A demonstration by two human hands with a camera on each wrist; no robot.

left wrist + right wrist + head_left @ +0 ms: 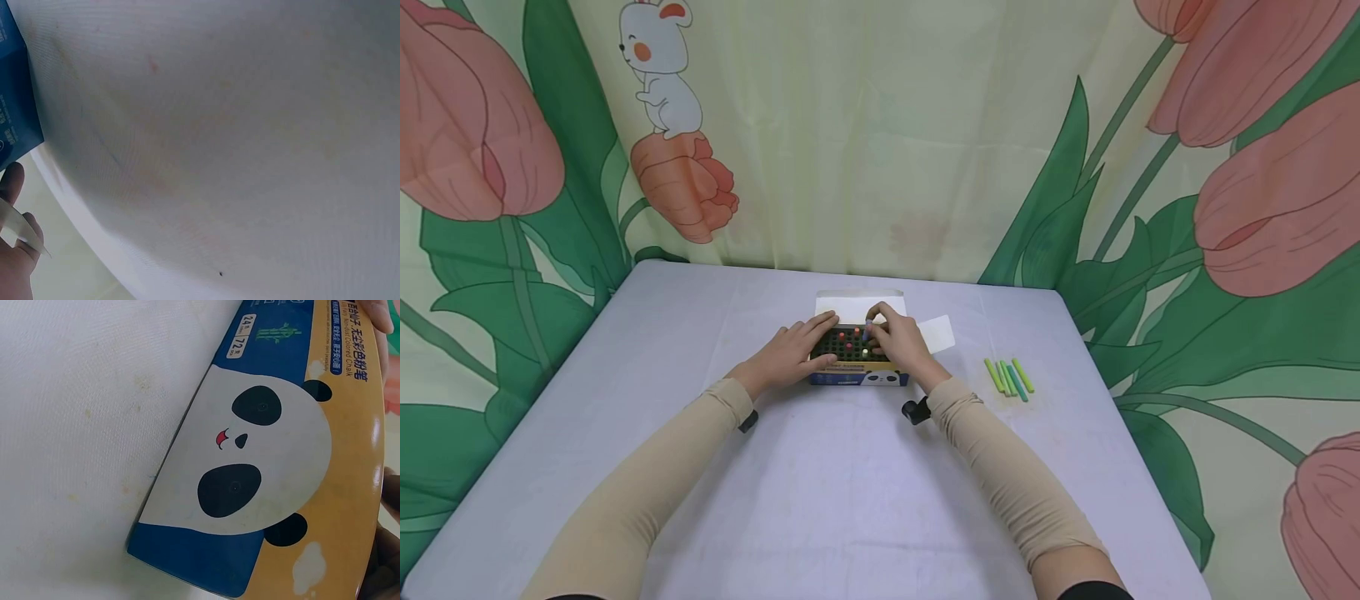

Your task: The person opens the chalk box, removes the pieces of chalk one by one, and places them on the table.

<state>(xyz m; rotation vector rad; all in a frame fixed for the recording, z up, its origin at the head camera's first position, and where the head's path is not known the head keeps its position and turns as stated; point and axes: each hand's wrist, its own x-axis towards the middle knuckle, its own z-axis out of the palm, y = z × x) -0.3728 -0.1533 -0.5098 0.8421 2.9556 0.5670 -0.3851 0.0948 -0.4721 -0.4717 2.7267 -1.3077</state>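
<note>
Currently your right hand (901, 340) pinches a bluish chalk (867, 330) at the box (848, 377); your left hand (792, 348), fingers extended, rests at its left end; green chalks (1004, 377) lie to the right.

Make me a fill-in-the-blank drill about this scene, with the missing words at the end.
1. The box has a ____ face printed on its side.
2. Its white lid is not shut but ____.
3. The left hand touches the box while the right hand pinches one ____ stick.
4. Loose green sticks lie on the table to the box's ____ in the head view.

Missing words: panda; open; chalk; right.
</note>
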